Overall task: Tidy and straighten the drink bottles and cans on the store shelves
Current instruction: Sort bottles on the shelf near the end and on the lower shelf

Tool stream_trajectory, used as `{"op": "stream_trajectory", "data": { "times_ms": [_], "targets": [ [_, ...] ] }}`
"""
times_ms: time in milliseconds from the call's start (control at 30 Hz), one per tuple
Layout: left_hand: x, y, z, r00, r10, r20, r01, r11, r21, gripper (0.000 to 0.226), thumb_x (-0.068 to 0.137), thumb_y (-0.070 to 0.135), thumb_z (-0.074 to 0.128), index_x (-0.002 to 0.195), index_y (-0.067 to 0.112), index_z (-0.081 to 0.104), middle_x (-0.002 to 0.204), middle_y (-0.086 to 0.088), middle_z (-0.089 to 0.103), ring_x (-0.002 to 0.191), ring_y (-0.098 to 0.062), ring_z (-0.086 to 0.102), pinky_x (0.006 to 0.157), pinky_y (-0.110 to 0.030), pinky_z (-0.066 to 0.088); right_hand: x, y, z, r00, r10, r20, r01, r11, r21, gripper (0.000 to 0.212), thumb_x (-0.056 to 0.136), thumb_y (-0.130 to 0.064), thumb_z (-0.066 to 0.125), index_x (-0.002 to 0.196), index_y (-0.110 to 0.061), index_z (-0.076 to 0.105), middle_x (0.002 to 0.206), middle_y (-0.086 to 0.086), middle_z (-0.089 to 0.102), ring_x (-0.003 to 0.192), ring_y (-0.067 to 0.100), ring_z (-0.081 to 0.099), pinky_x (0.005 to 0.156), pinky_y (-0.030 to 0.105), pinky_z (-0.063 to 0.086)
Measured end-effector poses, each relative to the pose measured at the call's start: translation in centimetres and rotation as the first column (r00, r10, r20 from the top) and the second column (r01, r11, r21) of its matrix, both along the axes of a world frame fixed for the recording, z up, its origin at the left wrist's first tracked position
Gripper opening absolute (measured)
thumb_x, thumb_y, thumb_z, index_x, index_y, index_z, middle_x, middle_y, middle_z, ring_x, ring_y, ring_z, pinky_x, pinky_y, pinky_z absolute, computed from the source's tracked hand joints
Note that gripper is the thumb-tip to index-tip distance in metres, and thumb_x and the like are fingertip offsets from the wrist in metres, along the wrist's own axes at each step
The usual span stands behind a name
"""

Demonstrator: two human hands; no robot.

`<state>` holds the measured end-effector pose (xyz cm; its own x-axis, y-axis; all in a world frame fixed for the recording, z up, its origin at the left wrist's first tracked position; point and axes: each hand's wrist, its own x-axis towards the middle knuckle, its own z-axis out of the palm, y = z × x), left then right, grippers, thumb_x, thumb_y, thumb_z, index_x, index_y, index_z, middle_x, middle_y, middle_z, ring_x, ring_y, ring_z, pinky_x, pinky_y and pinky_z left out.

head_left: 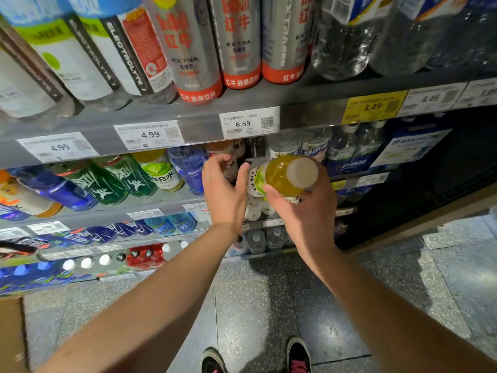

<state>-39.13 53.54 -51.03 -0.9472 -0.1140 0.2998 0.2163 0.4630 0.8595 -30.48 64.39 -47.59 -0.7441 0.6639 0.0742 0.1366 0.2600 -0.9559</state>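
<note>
My right hand (304, 211) grips a yellow drink bottle (282, 176) with a green-and-white label, tipped on its side so its base faces me, just in front of the second shelf. My left hand (224, 189) is beside it to the left, fingers spread and empty, reaching toward a dark-labelled bottle (236, 154) at the shelf front. A matching yellow bottle (158, 168) stands further left on that shelf, between green bottles (118, 179) and a blue bottle (188, 168).
The top shelf carries silver-and-red energy drink bottles (236, 41), electrolyte bottles (86, 57) and clear water bottles (341, 41). Price tags (248, 122) line the shelf edge. Lower shelves hold blue bottles and red cans. A cardboard box (12, 335) sits at lower left. My shoes (298, 356) are on speckled floor.
</note>
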Motion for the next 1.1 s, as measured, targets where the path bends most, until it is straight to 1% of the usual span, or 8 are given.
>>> {"op": "stream_trajectory", "data": {
  "times_ms": [100, 233, 333, 500, 767, 900, 1000, 1100],
  "targets": [
    [-0.5, -2.8, -1.3, 0.998, 0.053, -0.029, -0.054, 0.998, -0.033, 0.031, 0.09, 0.028, 0.072, 0.11, 0.01, 0.056, 0.102, 0.003, 0.051, 0.098, -0.025, 0.054, 0.089, -0.046, 0.049, -1.9, -1.6, -0.4, 0.998, 0.053, 0.026, -0.054, 0.997, 0.053, 0.07, 0.062, -0.05, 0.086, 0.122, -0.031, 0.054, 0.114, -0.007, 0.065, 0.104, 0.014, 0.064, 0.088, 0.042, 0.055],
    [-1.1, -5.9, -1.5, 0.993, 0.119, -0.016, -0.119, 0.993, -0.023, 0.036, 0.089, 0.024, 0.074, 0.113, 0.006, 0.056, 0.108, -0.001, 0.047, 0.103, -0.024, 0.051, 0.092, -0.025, 0.04, -4.6, -3.6, -0.9, 0.995, 0.076, 0.071, -0.089, 0.975, 0.206, 0.068, 0.064, -0.039, 0.087, 0.123, -0.025, 0.055, 0.115, -0.004, 0.065, 0.103, 0.014, 0.063, 0.085, 0.037, 0.055],
    [-2.4, -7.4, -0.6, 0.993, 0.118, 0.014, -0.118, 0.993, -0.013, 0.044, 0.085, 0.024, 0.076, 0.117, 0.005, 0.054, 0.111, -0.005, 0.048, 0.105, -0.02, 0.049, 0.094, -0.024, 0.037, -7.3, -4.7, -0.4, 0.994, 0.063, 0.094, -0.094, 0.922, 0.376, 0.066, 0.073, -0.034, 0.082, 0.13, -0.016, 0.053, 0.122, 0.004, 0.062, 0.107, 0.021, 0.062, 0.084, 0.032, 0.053],
    [-3.4, -9.2, 0.2, 0.985, 0.069, 0.156, -0.059, 0.996, -0.07, 0.062, 0.078, 0.026, 0.082, 0.124, 0.003, 0.048, 0.122, -0.011, 0.051, 0.116, -0.025, 0.049, 0.102, -0.028, 0.037, -9.7, -5.8, -0.2, 0.974, -0.067, 0.218, -0.053, 0.863, 0.503, 0.066, 0.081, -0.041, 0.073, 0.134, -0.009, 0.049, 0.125, 0.009, 0.064, 0.111, 0.025, 0.061, 0.087, 0.03, 0.049],
    [-5.0, -8.1, 0.6, 0.948, 0.094, 0.304, -0.062, 0.992, -0.113, 0.069, 0.075, 0.034, 0.086, 0.118, -0.001, 0.044, 0.122, -0.016, 0.047, 0.117, -0.03, 0.046, 0.102, -0.036, 0.037, -10.9, -5.3, 0.8, 0.945, -0.116, 0.307, -0.102, 0.784, 0.613, 0.061, 0.078, -0.071, 0.064, 0.099, -0.015, 0.069, 0.102, 0.005, 0.074, 0.093, 0.023, 0.069, 0.077, 0.036, 0.057],
    [-5.8, -7.7, 0.9, 0.941, 0.159, 0.3, -0.097, 0.973, -0.212, 0.076, 0.076, 0.049, 0.082, 0.121, -0.002, 0.048, 0.124, -0.016, 0.048, 0.119, -0.029, 0.047, 0.107, -0.036, 0.038, -10.2, -5.4, 1.3, 0.898, -0.148, 0.415, -0.197, 0.707, 0.679, 0.064, 0.083, -0.071, 0.056, 0.106, -0.012, 0.065, 0.105, 0.008, 0.071, 0.092, 0.022, 0.066, 0.066, 0.026, 0.041],
    [-6.3, -7.8, 0.7, 0.927, 0.197, 0.318, -0.116, 0.96, -0.256, 0.078, 0.073, 0.053, 0.082, 0.122, 0.0, 0.051, 0.125, -0.014, 0.049, 0.121, -0.03, 0.047, 0.106, -0.037, 0.037, -8.7, -5.8, 1.1, 0.938, -0.138, 0.319, -0.097, 0.777, 0.622, 0.075, 0.087, -0.062, 0.061, 0.136, -0.007, 0.047, 0.137, 0.014, 0.056, 0.114, 0.027, 0.06, 0.076, 0.034, 0.05],
    [-6.1, -8.0, 0.8, 0.925, 0.196, 0.326, -0.127, 0.967, -0.219, 0.07, 0.069, 0.046, 0.087, 0.115, 0.006, 0.053, 0.119, -0.009, 0.051, 0.116, -0.026, 0.05, 0.1, -0.039, 0.042, -6.1, -7.2, 0.0, 0.993, -0.081, 0.084, 0.035, 0.894, 0.446, 0.065, 0.091, -0.046, 0.065, 0.137, -0.007, 0.041, 0.139, 0.011, 0.047, 0.118, 0.026, 0.056, 0.086, 0.04, 0.056]
  ]
}}
